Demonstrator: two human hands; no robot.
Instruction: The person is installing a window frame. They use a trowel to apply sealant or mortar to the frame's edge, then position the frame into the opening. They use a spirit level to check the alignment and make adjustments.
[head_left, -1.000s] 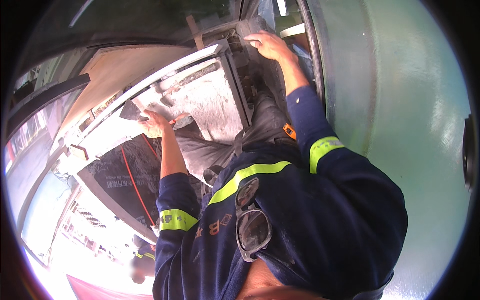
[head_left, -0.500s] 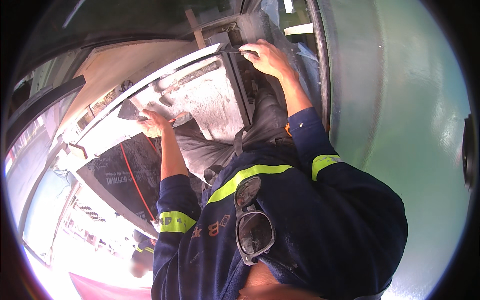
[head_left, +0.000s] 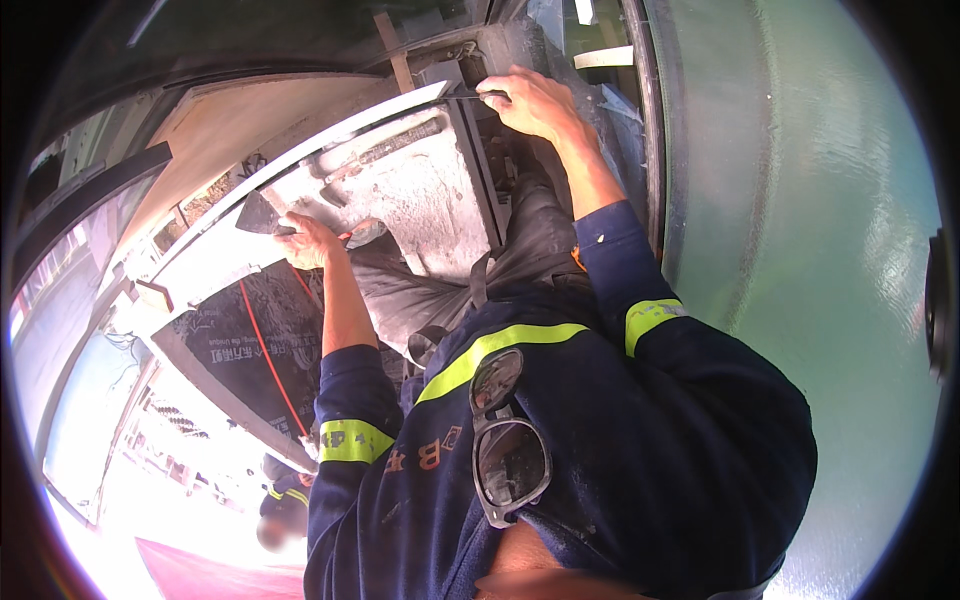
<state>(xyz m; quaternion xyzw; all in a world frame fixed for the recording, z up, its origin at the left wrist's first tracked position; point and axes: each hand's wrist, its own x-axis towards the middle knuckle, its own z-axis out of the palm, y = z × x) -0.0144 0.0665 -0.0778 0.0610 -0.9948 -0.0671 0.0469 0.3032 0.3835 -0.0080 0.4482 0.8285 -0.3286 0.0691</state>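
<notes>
My left hand (head_left: 308, 243) is closed around a putty knife (head_left: 259, 214) with a wide, dark, flared blade. That blade lies over a long pale strip (head_left: 330, 135), which curves across in front of me. Farther off and to the right, my right hand (head_left: 537, 105) is closed on a thin tool with a dark handle (head_left: 493, 95). Its slim end points left, at the strip's right end beside a grey metal bar (head_left: 478, 165). The tool's exact kind is too small to make out.
Below the strip is a whitish, plaster-smeared panel (head_left: 425, 195). A dark board (head_left: 255, 335) with a red cord (head_left: 265, 350) lies at the left. Green glass (head_left: 790, 200) fills the right side. Another person (head_left: 287, 505) is far down at the lower left.
My right hand has shifted slightly farther away, with its tool still at the strip's end. My left hand and the putty knife have hardly moved.
</notes>
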